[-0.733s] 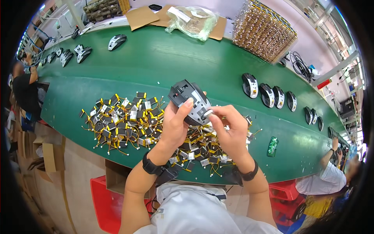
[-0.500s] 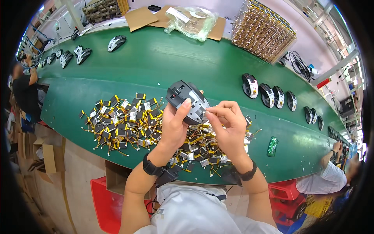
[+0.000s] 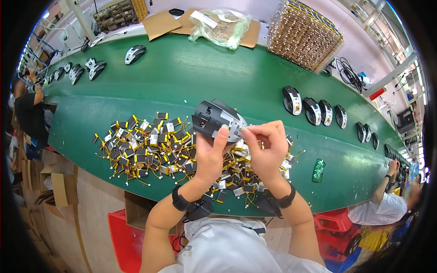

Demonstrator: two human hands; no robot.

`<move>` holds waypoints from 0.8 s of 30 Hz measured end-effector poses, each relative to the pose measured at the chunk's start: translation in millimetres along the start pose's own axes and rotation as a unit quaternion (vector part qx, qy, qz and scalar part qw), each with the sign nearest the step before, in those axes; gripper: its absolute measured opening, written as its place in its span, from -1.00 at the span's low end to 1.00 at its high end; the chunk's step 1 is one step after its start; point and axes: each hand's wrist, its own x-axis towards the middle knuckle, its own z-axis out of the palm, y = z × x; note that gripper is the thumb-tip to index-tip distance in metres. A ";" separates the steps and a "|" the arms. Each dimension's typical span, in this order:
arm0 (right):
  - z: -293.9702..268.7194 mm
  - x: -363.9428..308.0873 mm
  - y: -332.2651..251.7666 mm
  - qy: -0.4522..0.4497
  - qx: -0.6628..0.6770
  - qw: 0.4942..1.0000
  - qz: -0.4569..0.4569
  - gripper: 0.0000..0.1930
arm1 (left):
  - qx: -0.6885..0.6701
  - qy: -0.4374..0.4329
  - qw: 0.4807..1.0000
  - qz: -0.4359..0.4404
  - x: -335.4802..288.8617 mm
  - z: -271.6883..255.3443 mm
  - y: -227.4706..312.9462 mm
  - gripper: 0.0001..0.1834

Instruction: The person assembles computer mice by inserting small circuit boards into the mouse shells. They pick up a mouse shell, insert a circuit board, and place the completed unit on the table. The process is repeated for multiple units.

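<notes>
My left hand [image 3: 209, 159] is wrapped round a grey and black computer mouse [image 3: 213, 117], its thumb lying on the pale face turned up at me. The mouse is tilted above the green worktable. At its right end my right hand [image 3: 269, 152] makes a pinch, thumb and forefinger closed against the shell. What sits between those fingertips is too small and hidden to name. Beneath both hands spreads a heap of small flat battery packs [image 3: 150, 145] with yellow tape, thin wires and white plugs.
More mice [image 3: 312, 111] stand in a row at the right, others [image 3: 95, 69] at the far left. A green piece [image 3: 319, 170] lies right of the heap. Cardboard, a clear plastic bag [image 3: 223, 29] and a stacked block [image 3: 304, 36] line the back. Co-workers sit at both sides.
The mouse has turned a little and its right end sits lower and flatter. My left hand has shifted slightly right and down; my right hand stays pinched at the same end.
</notes>
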 end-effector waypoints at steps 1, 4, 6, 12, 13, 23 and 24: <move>-1.2 0.4 1.8 0.000 -0.083 0.991 -0.102 -0.89 | -0.011 0.004 1.000 -0.009 -2.1 -0.1 -1.0 -0.50; 1.5 2.3 6.6 -0.002 -0.014 1.000 -0.001 -0.89 | -0.035 0.009 0.999 -0.024 -2.1 2.8 -1.5 -0.49; 2.3 0.3 9.8 -0.014 0.087 0.990 0.111 -0.88 | -0.036 0.009 0.999 -0.022 -1.8 2.6 -1.1 -0.49; -1.5 -1.6 -7.4 -0.031 0.200 0.955 0.219 -0.89 | -0.011 -0.026 1.000 -0.007 -3.2 -2.7 -7.5 -0.52; -3.2 -0.1 -8.4 -0.034 0.201 0.954 0.220 -0.88 | 0.007 -0.032 0.999 -0.011 -4.0 -5.2 -9.9 -0.52; -15.5 11.5 -14.0 -0.112 0.192 0.957 0.184 -0.79 | -0.086 -0.041 0.995 -0.022 5.7 -2.9 4.4 -0.53; -17.8 15.0 -12.0 -0.108 0.203 0.952 0.201 -0.80 | -0.082 -0.042 0.996 -0.015 6.4 0.1 5.3 -0.51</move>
